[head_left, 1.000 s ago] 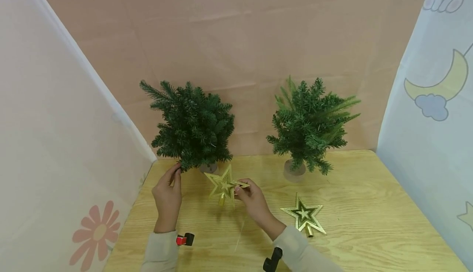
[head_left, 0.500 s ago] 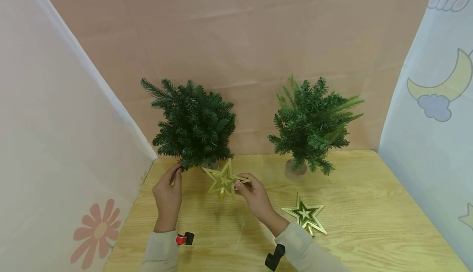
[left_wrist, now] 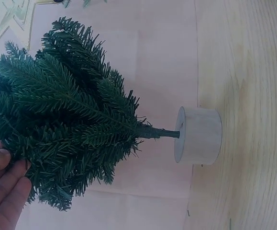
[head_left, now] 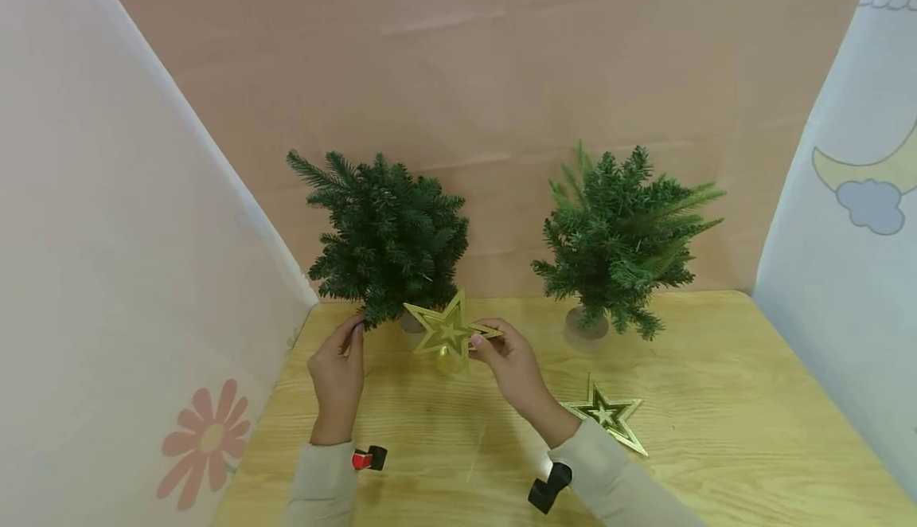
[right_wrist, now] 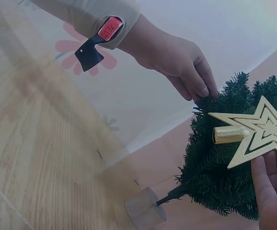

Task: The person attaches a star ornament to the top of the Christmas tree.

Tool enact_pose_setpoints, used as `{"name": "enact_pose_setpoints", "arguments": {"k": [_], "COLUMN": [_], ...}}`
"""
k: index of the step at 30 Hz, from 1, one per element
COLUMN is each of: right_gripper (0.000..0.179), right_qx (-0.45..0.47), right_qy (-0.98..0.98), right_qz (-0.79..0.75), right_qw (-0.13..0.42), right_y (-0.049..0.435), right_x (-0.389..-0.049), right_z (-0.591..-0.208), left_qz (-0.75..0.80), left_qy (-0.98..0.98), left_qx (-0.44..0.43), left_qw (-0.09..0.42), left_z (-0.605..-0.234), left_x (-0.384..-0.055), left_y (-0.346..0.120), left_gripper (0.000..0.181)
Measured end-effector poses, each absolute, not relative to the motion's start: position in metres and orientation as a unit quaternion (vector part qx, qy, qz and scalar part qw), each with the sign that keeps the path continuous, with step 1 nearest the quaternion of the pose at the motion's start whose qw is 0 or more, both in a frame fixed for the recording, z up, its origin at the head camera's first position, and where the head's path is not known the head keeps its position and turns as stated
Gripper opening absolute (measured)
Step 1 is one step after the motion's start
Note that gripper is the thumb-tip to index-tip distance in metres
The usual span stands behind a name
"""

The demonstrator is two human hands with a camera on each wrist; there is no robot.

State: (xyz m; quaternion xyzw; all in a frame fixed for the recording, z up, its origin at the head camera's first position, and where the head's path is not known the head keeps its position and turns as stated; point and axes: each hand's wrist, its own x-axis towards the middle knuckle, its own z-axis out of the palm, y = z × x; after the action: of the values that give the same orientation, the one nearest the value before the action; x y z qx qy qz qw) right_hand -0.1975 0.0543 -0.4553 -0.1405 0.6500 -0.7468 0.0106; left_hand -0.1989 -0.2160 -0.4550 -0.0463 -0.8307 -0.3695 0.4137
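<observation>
Jutting from right fingers (right_wrist: pixel 262 179) is a gold star (head_left: pixel 448 331).

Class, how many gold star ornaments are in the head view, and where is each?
2. The held star is pinched in the right hand; the loose star lies on the table, partly hidden by the right sleeve.

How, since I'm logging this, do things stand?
Left hand pinching left tree. Right hand holding gold star by one point. No obstruction visible between gold star and left tree.

Wooden tabletop (head_left: pixel 702 400), pinkish backdrop (head_left: pixel 501 73), printed pale side walls (head_left: pixel 107 216)
</observation>
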Motion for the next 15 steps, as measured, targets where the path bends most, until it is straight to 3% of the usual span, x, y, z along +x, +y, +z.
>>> {"name": "enact_pose_setpoints", "arguments": {"k": [15], "right_gripper": [0.035], "right_qx": [-0.162], "right_qy": [0.646], "right_qz": [-0.746], "right_qw": [-0.011], "right_y": [0.056], "right_x": [-0.202], "right_z": [-0.443], "left_qz": [-0.361], "left_qy": [-0.833], "left_qx": [-0.052], "left_qw": [0.417], "left_z": [-0.455], "left_x": [-0.200], "left_y": [-0.219], "left_gripper": [0.021]}}
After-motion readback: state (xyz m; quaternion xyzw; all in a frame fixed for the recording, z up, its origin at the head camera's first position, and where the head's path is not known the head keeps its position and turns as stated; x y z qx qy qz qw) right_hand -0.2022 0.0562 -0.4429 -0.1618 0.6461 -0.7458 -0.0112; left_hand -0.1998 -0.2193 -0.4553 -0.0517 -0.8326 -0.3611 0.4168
